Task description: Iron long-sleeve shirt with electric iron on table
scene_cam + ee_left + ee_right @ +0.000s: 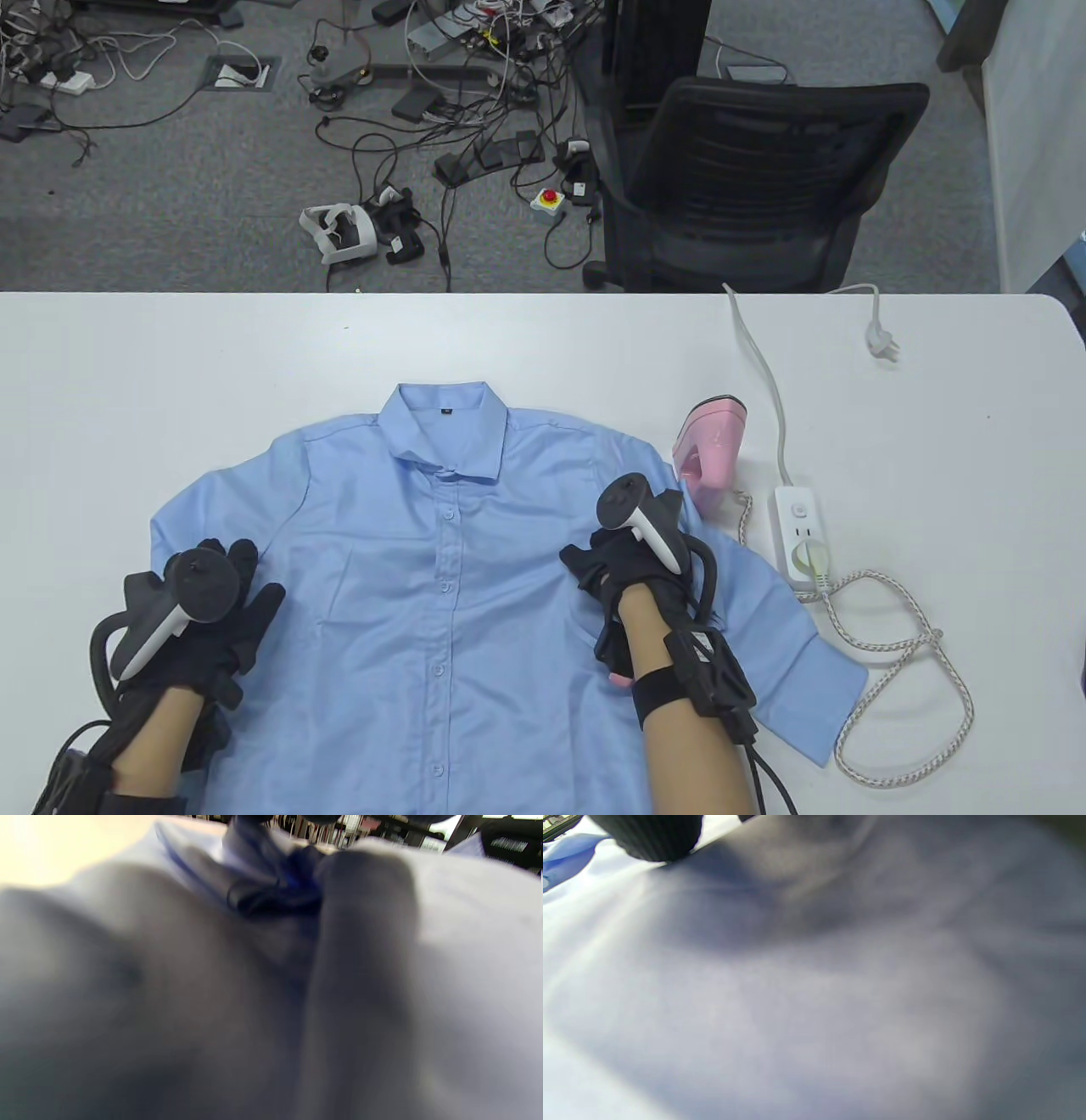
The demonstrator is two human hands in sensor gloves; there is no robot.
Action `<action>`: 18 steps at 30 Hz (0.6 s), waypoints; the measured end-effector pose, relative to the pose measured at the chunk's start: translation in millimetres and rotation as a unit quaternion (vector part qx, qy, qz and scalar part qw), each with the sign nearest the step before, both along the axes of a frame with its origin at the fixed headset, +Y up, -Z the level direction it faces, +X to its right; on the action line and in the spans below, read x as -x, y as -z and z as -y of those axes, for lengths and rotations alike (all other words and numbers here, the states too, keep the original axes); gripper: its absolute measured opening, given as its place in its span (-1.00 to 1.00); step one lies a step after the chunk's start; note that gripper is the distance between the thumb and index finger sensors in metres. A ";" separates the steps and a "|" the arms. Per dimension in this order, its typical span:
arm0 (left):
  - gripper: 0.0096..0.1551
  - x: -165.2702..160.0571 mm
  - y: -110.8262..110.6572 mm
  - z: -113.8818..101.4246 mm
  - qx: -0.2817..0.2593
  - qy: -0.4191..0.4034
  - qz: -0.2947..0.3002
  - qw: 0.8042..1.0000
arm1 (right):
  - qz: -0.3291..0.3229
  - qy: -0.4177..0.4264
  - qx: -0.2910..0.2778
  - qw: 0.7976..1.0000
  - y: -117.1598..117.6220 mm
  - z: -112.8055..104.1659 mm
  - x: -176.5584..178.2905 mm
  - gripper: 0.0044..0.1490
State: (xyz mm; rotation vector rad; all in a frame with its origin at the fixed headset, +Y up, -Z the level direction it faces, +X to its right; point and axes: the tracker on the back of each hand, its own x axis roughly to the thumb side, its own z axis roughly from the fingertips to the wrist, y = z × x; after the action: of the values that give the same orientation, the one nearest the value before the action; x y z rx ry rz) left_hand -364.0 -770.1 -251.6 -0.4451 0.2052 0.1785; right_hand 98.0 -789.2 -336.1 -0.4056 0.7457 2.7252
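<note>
A light blue long-sleeve shirt [441, 645] lies buttoned and face up on the white table [170, 382], collar at the far side. My left hand [242, 586] rests flat on the shirt's left edge with its fingers spread. My right hand [598, 564] lies flat on the chest panel at the right, fingers straight. A pink electric iron [711, 450] stands on the table just past the shirt's right shoulder, with neither hand touching it. Both wrist views are filled with blurred shirt cloth [466, 963] [797, 1005]; a dark gloved fingertip [653, 836] shows at the top of the right one.
A white power strip [800, 531] lies right of the iron, with the iron's braided cord [899, 645] plugged into it and looped on the table. The strip's own plug [881, 344] lies loose near the far edge. A black office chair [747, 187] stands beyond the table.
</note>
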 end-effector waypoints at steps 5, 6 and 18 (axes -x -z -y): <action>-0.08 0.4 18.4 18.2 0.097 -0.018 -0.021 0.995 | 0.009 -0.028 -0.020 0.999 8.4 3.0 -3.6 -0.39; -0.07 -1.0 22.9 17.1 0.078 0.005 -0.016 0.997 | 0.011 -0.034 -0.023 0.999 10.3 3.3 -4.2 -0.40; -0.02 -7.4 84.9 24.2 0.113 0.054 0.008 0.992 | 0.034 -0.036 -0.023 0.998 46.2 5.5 -15.1 -0.40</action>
State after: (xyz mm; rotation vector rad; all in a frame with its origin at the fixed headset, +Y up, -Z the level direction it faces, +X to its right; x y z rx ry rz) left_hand -356.6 -794.3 -336.5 -0.6582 0.2342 0.0460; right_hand 113.1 -794.7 -382.3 -0.5232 0.6624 2.7743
